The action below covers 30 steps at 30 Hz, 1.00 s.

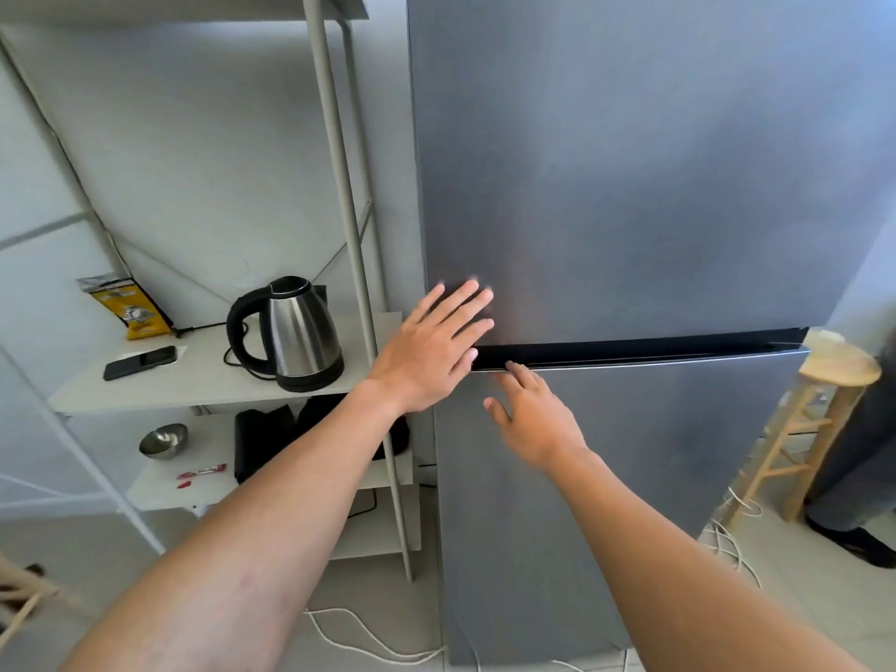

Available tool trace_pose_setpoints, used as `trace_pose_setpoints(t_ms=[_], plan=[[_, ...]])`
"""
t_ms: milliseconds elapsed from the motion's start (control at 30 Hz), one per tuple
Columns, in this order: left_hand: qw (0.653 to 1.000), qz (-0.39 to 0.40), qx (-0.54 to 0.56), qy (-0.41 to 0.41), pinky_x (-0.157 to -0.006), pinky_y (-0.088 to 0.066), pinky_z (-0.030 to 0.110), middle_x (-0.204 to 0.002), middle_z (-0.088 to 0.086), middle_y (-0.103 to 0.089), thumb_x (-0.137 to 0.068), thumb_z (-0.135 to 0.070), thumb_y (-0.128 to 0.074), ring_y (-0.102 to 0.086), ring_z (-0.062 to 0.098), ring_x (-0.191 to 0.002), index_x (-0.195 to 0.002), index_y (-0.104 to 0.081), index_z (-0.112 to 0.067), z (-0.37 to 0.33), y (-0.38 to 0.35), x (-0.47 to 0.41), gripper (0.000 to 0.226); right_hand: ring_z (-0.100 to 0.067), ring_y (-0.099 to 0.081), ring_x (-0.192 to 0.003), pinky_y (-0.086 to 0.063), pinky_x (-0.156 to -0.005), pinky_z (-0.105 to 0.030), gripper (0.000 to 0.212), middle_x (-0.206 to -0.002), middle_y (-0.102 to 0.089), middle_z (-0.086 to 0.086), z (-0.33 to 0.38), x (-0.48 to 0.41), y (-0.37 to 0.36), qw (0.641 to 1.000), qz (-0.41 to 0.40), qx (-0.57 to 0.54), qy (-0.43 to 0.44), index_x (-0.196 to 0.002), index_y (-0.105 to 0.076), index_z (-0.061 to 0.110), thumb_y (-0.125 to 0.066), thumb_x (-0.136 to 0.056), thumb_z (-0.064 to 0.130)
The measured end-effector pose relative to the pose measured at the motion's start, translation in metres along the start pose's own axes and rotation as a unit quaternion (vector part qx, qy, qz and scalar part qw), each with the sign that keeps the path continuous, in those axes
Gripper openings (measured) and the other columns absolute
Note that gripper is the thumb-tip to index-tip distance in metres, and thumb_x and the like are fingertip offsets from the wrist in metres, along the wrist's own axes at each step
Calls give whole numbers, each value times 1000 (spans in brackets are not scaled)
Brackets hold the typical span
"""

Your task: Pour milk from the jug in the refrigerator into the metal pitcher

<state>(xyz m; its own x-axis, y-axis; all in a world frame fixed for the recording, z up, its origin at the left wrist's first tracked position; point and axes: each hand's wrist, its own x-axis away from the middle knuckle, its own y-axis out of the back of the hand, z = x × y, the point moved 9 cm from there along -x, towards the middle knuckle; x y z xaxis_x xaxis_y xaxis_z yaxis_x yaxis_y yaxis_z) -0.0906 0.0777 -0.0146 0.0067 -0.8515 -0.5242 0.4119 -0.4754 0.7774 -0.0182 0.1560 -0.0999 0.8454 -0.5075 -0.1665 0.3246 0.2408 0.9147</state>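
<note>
Grey metal refrigerator point(606, 502) is seen closed, two doors stacked, one dark handle slot point(630, 349) running level between them. No jug or pitcher is shown; the jug is judged to lie behind a door. The left grip point(426, 356) is laid flat, fingers point(465, 303) straight, on the upper door point(654, 162) at its lower left corner; the right grip point(538, 419), loosely open and empty, is nearer the slot, fingertips point(511, 367) at its left end.

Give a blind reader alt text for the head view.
The left hand lies flat on the upper door of the closed grey metal refrigerator, the right hand at the dark gap between its doors. A steel electric kettle stands on a white shelf.
</note>
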Motion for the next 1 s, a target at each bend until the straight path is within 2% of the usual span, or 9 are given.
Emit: trace_pose_setpoints(t_ms=[67,133,200,267,433,567,700,800,1000], plan=[[998,20,38,42,-110,-38,40,-143,2,-53,-101,-30,-42,-43,21,-138,-132,-56,-17,2,4,17,37,-27,-47,-124,-45,-90,-39,39,-139,-48,-4,2,4,5,1000,-5,5,1,-131,-49,16,-34,-103,39],[990,68,55,107,-84,-51,38,-103,-1,-69,-103,-31,-38,-65,25,-100,-115,-61,-18,5,8,36,30,-30,-58,-102,-45,-77,-37,34,-118,-61,-3,7,10,8,1000,0,3,8,-117,-55,16,-33,-102,38],[979,118,29,162,-65,-51,38,-69,-1,-62,-104,-35,-33,-61,27,-66,-89,-58,-17,7,10,52,34,-33,-60,-91,-45,-71,-36,33,-104,-67,-4,13,16,9,1000,1,1,30,-110,-55,15,-32,-102,38],[971,138,14,194,-60,-51,39,-58,-1,-54,-103,-37,-33,-54,26,-56,-73,-50,-18,3,12,68,40,-34,-58,-82,-44,-67,-35,32,-93,-67,-5,19,26,13,999,-1,-1,51,-105,-55,15,-31,-102,37],[959,158,18,237,-59,-42,35,-58,-4,-49,-103,-38,-35,-54,24,-60,-67,-46,-21,-23,29,100,41,-29,-48,-68,-36,-63,-31,39,-69,-49,0,33,49,12,995,15,2,99,-68,-42,19,-31,-103,35],[938,181,-7,297,-56,-33,32,-58,-6,-47,-102,-38,-37,-59,26,-63,-66,-46,-21,-34,48,146,40,-28,-53,-70,-43,-65,-33,36,-77,-58,-4,62,70,-11,986,48,-23,156,-78,-48,19,-31,-102,39],[914,197,-11,354,-58,-37,33,-71,0,-64,-100,-37,-38,-61,28,-69,-72,-43,-22,-39,74,199,33,-28,-59,-77,-50,-72,-39,34,-83,-61,-4,108,93,-31,971,80,-46,219,-81,-47,20,-31,-102,41],[895,205,-43,393,-60,-32,32,-78,3,-68,-100,-36,-39,-63,28,-75,-74,-47,-22,-37,104,246,31,-27,-57,-77,-45,-68,-36,32,-84,-61,-4,155,112,-43,957,104,-60,264,-78,-45,21,-33,-101,41],[836,193,-109,502,-58,-33,32,-82,6,-69,-100,-36,-40,-64,29,-75,-84,-60,-17,-35,193,365,32,-36,-61,-92,-43,-72,-38,39,-101,-67,-12,275,181,-65,913,129,-62,382,-94,-62,15,-32,-100,40]])
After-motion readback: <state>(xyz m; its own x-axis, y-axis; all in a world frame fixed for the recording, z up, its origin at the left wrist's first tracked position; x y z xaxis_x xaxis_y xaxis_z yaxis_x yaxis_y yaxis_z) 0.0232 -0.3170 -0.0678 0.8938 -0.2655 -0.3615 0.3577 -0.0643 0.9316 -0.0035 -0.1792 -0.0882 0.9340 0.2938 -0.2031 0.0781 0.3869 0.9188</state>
